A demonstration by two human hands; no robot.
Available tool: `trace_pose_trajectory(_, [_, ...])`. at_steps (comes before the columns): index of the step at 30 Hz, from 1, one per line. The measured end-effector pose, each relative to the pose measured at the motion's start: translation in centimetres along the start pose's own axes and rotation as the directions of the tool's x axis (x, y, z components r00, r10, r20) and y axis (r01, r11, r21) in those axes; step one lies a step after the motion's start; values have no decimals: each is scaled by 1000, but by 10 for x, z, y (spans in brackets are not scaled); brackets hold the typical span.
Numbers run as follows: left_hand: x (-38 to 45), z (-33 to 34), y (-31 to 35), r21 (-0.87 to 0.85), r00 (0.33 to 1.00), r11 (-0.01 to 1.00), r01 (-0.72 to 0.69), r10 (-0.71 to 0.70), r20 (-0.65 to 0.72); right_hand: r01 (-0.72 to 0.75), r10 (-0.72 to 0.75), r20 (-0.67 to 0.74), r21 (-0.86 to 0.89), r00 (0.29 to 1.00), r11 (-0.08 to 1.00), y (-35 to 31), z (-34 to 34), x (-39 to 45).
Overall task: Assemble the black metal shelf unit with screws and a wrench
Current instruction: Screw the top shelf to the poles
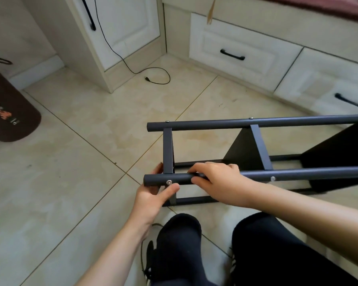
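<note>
Shelf frame (256,145) on its side, right hand (217,182) grip wrapping near tube (298,174), left hand (153,193) pinching screw (169,182).

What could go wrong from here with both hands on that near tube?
The left hand has its thumb by the screw and fingers tucked behind the crossbar: a possible pinch if the shelf frame shifts. The right hand grips the near tube; lying on smooth tiles, it may slide.

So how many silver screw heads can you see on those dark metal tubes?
4: two on the far dark round metal tube, at and; two on the near tube, at and. Others may be hidden.
</note>
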State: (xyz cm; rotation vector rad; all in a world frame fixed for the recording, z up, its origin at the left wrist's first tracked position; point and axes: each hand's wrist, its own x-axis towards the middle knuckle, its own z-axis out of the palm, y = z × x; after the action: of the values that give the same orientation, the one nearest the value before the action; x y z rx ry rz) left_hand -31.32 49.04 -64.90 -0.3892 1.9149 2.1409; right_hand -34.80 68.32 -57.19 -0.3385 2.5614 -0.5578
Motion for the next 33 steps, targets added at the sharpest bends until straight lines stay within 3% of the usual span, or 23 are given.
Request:
trace_pose_trajectory(3, [5, 6, -9, 167, 999, 986, -25, 18, 42, -20, 20, -13, 49, 1000, 999, 0, 1, 1])
trace_pose_trajectory(6, [11, 19, -12, 265, 996, 962, -63, 77, -43, -7, 9, -50, 27, 999, 1000, 2, 0, 1])
trace_pose_trajectory(13, [19, 20, 5, 261, 991, 963, -61, 90, -100, 34, -28, -147, 44, 989, 998, -5, -15, 1])
trace_pose_trajectory(18, [10, 17, 41, 272, 971, 944, -185, 218, -97, 91, -61, -218, 130, 974, 987, -20, -35, -4])
trace_pose_trajectory(26, [-4, 17, 142, 387, 814, 768, -510, 576, -70, 217, -43, -451, 341, 891, 915, -59, -103, -23])
trace_pose_trajectory(33, [-33, 54, 220, 414, 683, 617, -670, 731, 16, 408, -29, -621, 478, 783, 778, -65, -158, -58])
